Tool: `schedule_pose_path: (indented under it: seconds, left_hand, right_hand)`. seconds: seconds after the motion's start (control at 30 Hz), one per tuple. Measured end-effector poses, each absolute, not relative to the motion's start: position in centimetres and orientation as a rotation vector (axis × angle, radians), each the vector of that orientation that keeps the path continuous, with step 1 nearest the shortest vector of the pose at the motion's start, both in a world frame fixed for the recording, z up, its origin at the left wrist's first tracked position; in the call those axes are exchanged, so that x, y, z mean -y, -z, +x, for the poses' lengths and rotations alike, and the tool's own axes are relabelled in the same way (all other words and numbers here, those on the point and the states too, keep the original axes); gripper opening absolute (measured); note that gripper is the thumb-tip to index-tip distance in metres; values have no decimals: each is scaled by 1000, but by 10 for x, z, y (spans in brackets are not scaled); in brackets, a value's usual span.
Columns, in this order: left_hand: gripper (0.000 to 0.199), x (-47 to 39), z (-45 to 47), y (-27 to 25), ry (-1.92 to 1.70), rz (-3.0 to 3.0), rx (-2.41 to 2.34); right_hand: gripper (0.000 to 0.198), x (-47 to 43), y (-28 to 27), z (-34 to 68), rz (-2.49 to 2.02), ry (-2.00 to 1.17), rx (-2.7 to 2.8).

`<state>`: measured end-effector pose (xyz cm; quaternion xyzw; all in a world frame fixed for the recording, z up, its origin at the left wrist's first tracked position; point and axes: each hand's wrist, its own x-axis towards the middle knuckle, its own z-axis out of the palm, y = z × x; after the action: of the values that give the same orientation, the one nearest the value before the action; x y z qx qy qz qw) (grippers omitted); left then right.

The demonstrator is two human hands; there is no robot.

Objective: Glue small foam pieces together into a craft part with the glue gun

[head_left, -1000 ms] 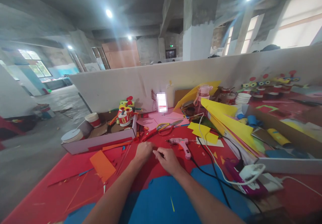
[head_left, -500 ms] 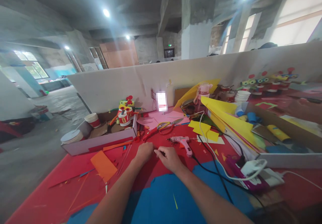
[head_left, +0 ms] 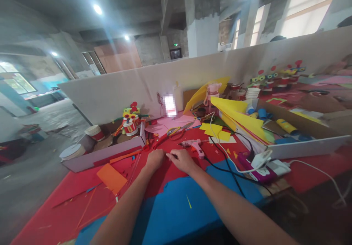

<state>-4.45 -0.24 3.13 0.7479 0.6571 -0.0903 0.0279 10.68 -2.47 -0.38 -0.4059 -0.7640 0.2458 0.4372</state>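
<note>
Both hands are close together above the red table covering, in the middle of the view. My left hand [head_left: 155, 160] is closed with its knuckles up; whatever it may hold is hidden. My right hand [head_left: 182, 160] is curled, thumb and forefinger pinched near the left knuckles; anything between them is too small to make out. Just beyond the right hand lies a pink glue gun [head_left: 194, 145]. Red-handled scissors [head_left: 176, 132] rest behind the hands. An orange paper piece [head_left: 112, 178] lies left of my left forearm, and a blue sheet [head_left: 176, 204] spreads beneath the forearms.
A box [head_left: 101, 153] at left holds paper cups and a figure made of cups [head_left: 131, 122]. At right, another box [head_left: 310, 146] contains coloured rolls and yellow sheets [head_left: 233, 113]. Cables run from a purple power strip [head_left: 254, 169]. A white partition [head_left: 118, 85] stands behind.
The whole view has shifted, so most things appear a little farther left and higher. Both hands keep nearly the same pose, close together.
</note>
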Motion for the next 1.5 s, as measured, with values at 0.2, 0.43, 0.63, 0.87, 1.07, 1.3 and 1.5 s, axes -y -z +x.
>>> schedule_pose_path:
  seconds: [0.2,0.43,0.63,0.87,1.07,1.3,1.5]
  left_hand:
    - [28,3,-35,-33,275,2259,-2081]
    - [35,10,-32,-27,155,2263,-2153]
    - [36,8,-37,-23,70,2257,-2171]
    - [35,8,-38,-22,42,2268,-2144]
    - [34,7,-39,-20,25,2240,-2143]
    - [31,7,-39,-20,16,2241,-2126]
    - [26,12,-37,-16,-424,2439,-1805]
  right_hand:
    - [31,36,-3,106,-1085,-534,2050]
    - [20,42,-29,178,-1699,-172,1955]
    - [31,26,-19,202,-1948,-340,2032]
    - [41,12,-15,178,-2036,-240,1899]
    - [40,12,-12,181,-2091,-183,1855]
    - [20,19,-19,153,-1718,69,1756]
    - [28,7,13,144,-1368,-12,1744]
